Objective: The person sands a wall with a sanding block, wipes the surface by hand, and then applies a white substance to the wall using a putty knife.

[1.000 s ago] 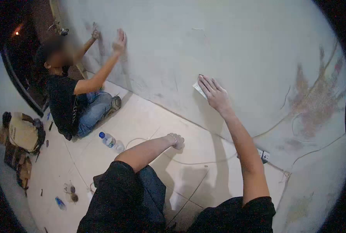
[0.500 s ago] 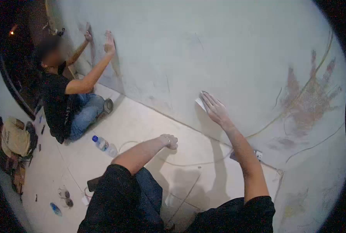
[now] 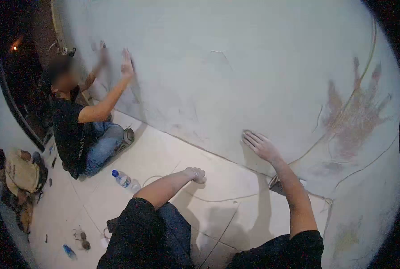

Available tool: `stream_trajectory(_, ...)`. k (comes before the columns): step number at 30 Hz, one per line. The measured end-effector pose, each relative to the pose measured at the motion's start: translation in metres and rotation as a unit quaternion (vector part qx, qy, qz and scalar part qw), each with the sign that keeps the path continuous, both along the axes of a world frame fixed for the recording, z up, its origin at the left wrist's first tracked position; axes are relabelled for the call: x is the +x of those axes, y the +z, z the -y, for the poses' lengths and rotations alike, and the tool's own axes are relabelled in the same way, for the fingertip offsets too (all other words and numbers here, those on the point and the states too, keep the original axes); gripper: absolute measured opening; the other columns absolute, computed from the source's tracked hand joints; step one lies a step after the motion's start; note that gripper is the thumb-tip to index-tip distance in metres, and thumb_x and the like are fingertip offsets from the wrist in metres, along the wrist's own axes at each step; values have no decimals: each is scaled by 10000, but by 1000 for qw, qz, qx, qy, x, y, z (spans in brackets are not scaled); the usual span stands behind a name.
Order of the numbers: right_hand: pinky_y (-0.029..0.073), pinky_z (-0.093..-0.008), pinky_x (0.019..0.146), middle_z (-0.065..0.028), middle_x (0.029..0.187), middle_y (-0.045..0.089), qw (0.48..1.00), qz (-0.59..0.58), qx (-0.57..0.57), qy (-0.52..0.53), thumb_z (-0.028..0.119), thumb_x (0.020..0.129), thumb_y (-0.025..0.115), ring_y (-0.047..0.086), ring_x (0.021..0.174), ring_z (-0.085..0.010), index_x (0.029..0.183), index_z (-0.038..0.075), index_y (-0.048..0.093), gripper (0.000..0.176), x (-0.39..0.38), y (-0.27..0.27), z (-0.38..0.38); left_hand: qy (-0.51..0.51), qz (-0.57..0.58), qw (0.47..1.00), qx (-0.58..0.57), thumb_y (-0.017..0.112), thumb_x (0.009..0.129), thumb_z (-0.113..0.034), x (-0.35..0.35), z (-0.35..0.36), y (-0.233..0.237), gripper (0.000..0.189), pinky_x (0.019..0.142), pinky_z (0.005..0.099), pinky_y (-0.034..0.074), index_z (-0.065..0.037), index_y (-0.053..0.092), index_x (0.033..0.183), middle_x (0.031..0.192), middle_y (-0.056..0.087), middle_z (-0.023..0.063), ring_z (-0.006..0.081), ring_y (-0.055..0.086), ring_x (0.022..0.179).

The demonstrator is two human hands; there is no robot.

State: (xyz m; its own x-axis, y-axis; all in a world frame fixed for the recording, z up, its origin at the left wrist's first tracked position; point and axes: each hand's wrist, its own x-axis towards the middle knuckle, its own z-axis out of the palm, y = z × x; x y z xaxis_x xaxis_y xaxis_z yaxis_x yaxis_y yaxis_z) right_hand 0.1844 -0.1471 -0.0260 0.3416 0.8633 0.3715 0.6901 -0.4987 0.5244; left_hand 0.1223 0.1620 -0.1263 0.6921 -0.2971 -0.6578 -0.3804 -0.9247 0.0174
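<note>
My right hand [image 3: 262, 145] lies flat on the pale wall [image 3: 186, 49], low down, with its fingers together and stretched to the upper left. A small edge of a thin sheet [image 3: 245, 133] shows at its fingertips; the palm hides the rest. My left hand [image 3: 195, 174] hangs over the tiled floor near the foot of the wall, its fingers curled in and nothing visible in them. Reddish-brown patches and thin curved lines mark the wall to the right.
A person [image 3: 72, 130] in a dark shirt sits at the left, both hands raised to the wall. A blue-capped bottle [image 3: 121, 178], a cable [image 3: 218, 200], sunglasses [image 3: 82, 241] and a bag [image 3: 23, 172] lie on the floor. A dark object [image 3: 277, 184] sits behind my right forearm.
My right hand has slid down and slightly right on the wall, and its white sheet shows less. The view has shifted a little. My left hand stays curled.
</note>
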Motion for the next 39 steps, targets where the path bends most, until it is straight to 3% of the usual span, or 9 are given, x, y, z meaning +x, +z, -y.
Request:
stream_trajectory(5,288,-323,1059,-74,1366,379,1000,-5,-4,-19,166,815,456,341,1271,-193,1272,59,419,471,0,2,-1,42,24,998,-37,520,801,-471,6,7,-1,509,863,441,442,-50,585,1079,1122,580,161,325,555,1029)
stream_trajectory(8,287,-320,1061,-73,1370,372,999,11,45,-17,154,810,457,342,1269,-195,1267,57,422,468,13,21,-42,-8,8,999,-33,512,802,-474,-6,14,13,518,857,451,445,-52,578,1095,1117,583,150,322,553,1037)
stream_trajectory(14,256,-317,1076,-55,1386,351,992,51,111,-22,121,791,468,309,1287,-179,1270,56,417,485,32,54,-104,15,13,1000,12,537,788,-474,-6,11,6,509,843,456,453,-86,572,1116,1139,572,134,316,542,1057)
stream_trajectory(23,251,-317,1077,-55,1396,338,999,-45,3,-20,112,788,467,309,1289,-196,1312,85,378,533,-2,5,5,12,7,1000,12,560,758,-470,-3,3,14,530,851,455,449,-113,544,1149,1175,545,132,312,524,1082)
stream_trajectory(26,273,-329,1068,-85,1364,375,999,-31,-20,-10,100,746,468,324,1278,-210,1300,62,393,561,6,-13,16,30,3,1000,2,564,750,-474,10,1,-10,525,853,450,449,-114,549,1133,1157,553,130,307,530,1074)
stream_trajectory(29,274,-327,1066,-79,1373,366,999,20,27,-17,92,758,460,306,1292,-197,1305,69,391,552,17,15,-32,15,21,1000,9,551,756,-480,-3,12,18,528,851,444,450,-115,551,1137,1147,562,132,297,537,1067)
stream_trajectory(32,281,-325,1060,-65,1385,355,989,37,138,-26,60,760,461,298,1298,-185,1310,77,388,555,30,62,-85,6,18,1000,1,557,752,-479,3,10,-5,523,854,435,448,-112,561,1125,1136,570,134,295,541,1061)
stream_trajectory(34,267,-313,1068,-60,1401,328,986,44,158,-42,88,765,490,280,1305,-185,1300,75,392,544,30,83,-105,7,-21,1000,-6,558,754,-474,1,10,7,526,862,433,445,-112,555,1136,1142,568,134,298,541,1061)
stream_trajectory(39,268,-321,1066,-63,1408,316,995,-5,86,-49,125,784,482,287,1301,-189,1304,73,384,532,18,30,-70,6,7,1000,-7,582,702,-332,-10,17,9,464,804,419,483,-110,588,1109,1121,590,126,290,575,1021)
